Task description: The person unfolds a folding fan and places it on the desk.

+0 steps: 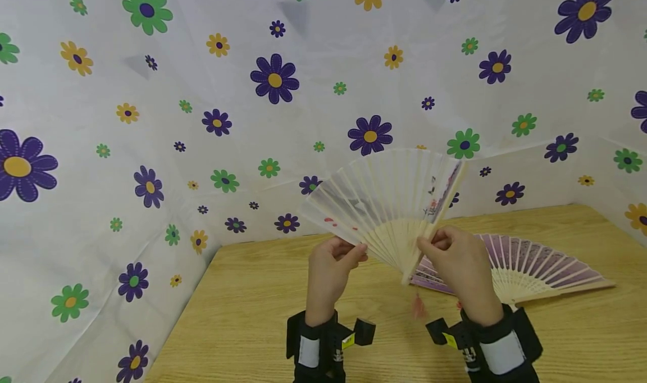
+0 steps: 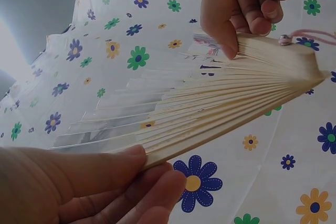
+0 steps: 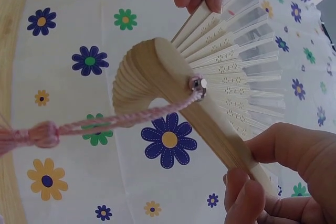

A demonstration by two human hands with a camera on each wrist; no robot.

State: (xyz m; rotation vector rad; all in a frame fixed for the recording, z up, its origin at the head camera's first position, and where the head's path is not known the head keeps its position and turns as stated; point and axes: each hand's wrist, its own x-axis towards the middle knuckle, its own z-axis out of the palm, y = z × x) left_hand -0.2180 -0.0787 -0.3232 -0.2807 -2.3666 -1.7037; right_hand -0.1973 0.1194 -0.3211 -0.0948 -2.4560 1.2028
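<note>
A white folding fan (image 1: 389, 197) with pale wooden ribs is spread wide above the table, held up between both hands. My left hand (image 1: 333, 270) pinches its left outer rib between thumb and fingers, seen close in the left wrist view. The right hand (image 1: 457, 265) grips the guard stick on the other side, thumb against the wood (image 3: 236, 150). Red and dark painted marks show on the fan's leaf. From the metal pivot hangs a pink tassel cord (image 3: 126, 116), its tassel (image 1: 418, 305) dangling below the fan in the head view.
A second folding fan, purple with pale ribs (image 1: 551, 265), lies spread on the wooden table (image 1: 242, 299) behind and right of the right hand. White cloth (image 1: 167, 80) printed with purple, green and yellow flowers stands behind and left of the table.
</note>
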